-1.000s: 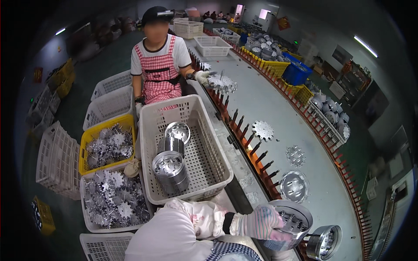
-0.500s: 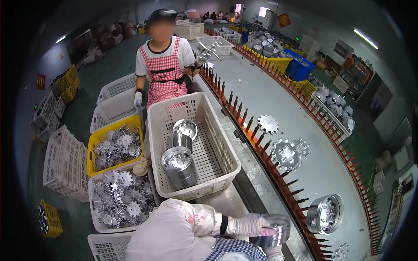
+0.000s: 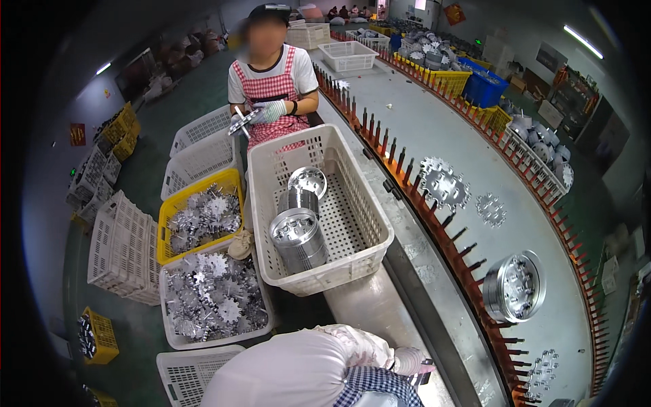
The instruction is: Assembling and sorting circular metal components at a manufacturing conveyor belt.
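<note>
At the bottom edge, my left hand point(image 3: 409, 360) wears a white glove with pinkish fingertips and lies against my checked apron, beside the conveyor's near rail. Its fingers curl over something dark that is mostly hidden. My white sleeve point(image 3: 298, 370) covers the arm. My right hand is out of view. Straight ahead stands a white slotted crate point(image 3: 366, 224) holding three round metal housings point(image 3: 298, 237). On the grey conveyor point(image 3: 434, 122) a round metal housing point(image 3: 513, 286) lies on its side, nearest my hand.
Star-shaped metal fins point(image 3: 444, 183) and smaller ones point(image 3: 491, 209) lie on the belt behind a row of red-tipped pegs point(image 3: 407, 180). A yellow crate point(image 3: 200, 216) and a white crate point(image 3: 213, 298) of fins sit to the left. A person in a red checked apron point(image 3: 271, 91) handles a fin.
My hand has drawn back from the belt to my apron, and the metal housing it held is no longer visible. The parts on the conveyor have shifted. The other person now holds a fin.
</note>
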Motion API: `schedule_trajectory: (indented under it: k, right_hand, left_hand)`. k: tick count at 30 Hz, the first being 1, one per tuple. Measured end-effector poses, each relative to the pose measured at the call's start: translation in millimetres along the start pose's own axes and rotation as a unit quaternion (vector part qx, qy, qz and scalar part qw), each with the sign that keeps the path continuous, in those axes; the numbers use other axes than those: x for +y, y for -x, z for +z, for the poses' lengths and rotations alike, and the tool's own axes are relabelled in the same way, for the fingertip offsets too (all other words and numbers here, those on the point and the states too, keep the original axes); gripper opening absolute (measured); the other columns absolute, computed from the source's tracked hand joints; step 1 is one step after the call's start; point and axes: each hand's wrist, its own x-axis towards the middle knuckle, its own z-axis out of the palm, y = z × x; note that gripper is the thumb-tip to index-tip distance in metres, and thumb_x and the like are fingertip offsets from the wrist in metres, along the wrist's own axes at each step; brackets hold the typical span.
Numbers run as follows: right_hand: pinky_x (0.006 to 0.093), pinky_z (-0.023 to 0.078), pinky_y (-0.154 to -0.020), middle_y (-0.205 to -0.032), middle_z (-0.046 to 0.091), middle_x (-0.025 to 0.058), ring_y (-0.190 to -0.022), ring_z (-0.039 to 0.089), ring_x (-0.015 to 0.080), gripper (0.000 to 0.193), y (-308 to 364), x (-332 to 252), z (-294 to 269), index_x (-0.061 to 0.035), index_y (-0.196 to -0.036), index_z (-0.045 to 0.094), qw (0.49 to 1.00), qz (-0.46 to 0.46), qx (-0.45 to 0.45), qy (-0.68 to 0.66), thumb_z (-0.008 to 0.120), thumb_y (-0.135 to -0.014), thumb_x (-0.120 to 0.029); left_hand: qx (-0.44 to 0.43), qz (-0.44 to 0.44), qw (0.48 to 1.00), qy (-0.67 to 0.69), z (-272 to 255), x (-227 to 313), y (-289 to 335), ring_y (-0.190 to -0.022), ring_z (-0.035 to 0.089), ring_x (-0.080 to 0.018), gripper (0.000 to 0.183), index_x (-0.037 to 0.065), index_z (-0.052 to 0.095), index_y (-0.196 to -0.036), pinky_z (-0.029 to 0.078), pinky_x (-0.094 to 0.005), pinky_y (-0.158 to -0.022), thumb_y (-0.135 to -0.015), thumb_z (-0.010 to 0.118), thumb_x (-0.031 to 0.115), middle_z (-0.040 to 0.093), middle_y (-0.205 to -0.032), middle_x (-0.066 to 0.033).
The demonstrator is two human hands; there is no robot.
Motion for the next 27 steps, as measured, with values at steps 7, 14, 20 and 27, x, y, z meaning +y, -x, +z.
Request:
schedule_trajectory:
  k: [7, 14, 20, 27]
  right_hand:
    - [0.0432, 0.05, -0.096, -0.124, 0.064, 0.0193, -0.113, 0.063, 0.033, 0.037, -20.3, 31.9, 3.9, -0.0077, -0.13, 0.057, 1.0, 0.003, -0.017, 0.024, 0.056, -0.096, -0.023]
    - [0.0443, 0.051, -0.094, -0.121, 0.066, 0.019, -0.11, 0.065, 0.0334, 0.034, -28.1, 63.1, 20.5, -0.0085, -0.126, 0.06, 0.997, 0.017, -0.026, 0.065, 0.056, -0.095, -0.023]
    - [0.0452, 0.052, -0.093, -0.118, 0.068, 0.0187, -0.108, 0.066, 0.0338, 0.032, -36.7, 94.6, 46.6, -0.0092, -0.123, 0.062, 0.993, 0.054, -0.004, 0.108, 0.056, -0.094, -0.022]
    - [0.0463, 0.054, -0.091, -0.115, 0.069, 0.0183, -0.105, 0.068, 0.0342, 0.03, -45.3, 112.7, 59.2, -0.01, -0.119, 0.065, 0.985, 0.087, -0.002, 0.148, 0.056, -0.093, -0.021]
  left_hand:
    - [0.006, 0.015, 1.0, 0.006, -9.5, 28.6, 7.3, -0.088, 0.071, -0.0371, 0.068, 0.006, 0.077, -0.095, 0.054, -0.048, -0.079, -0.096, 0.04, 0.064, 0.073, -0.088, -0.018]
    - [0.002, 0.007, 1.0, 0.006, 7.8, 33.7, -2.5, -0.088, 0.071, -0.0377, 0.07, 0.003, 0.076, -0.091, 0.054, -0.0482, -0.079, -0.093, 0.044, 0.066, 0.072, -0.086, -0.0206]
    - [0.021, 0.061, 0.998, -0.003, 3.5, 27.7, 3.0, -0.087, 0.07, -0.0379, 0.073, 0.003, 0.076, -0.088, 0.054, -0.0485, -0.079, -0.096, 0.039, 0.066, 0.071, -0.088, -0.0233]
    - [0.291, 0.196, 0.929, 0.122, -109.7, 37.2, 31.9, -0.102, 0.064, -0.039, 0.051, 0.0, 0.06, -0.117, 0.052, -0.0458, -0.09, -0.091, 0.068, 0.043, 0.065, -0.109, -0.0233]
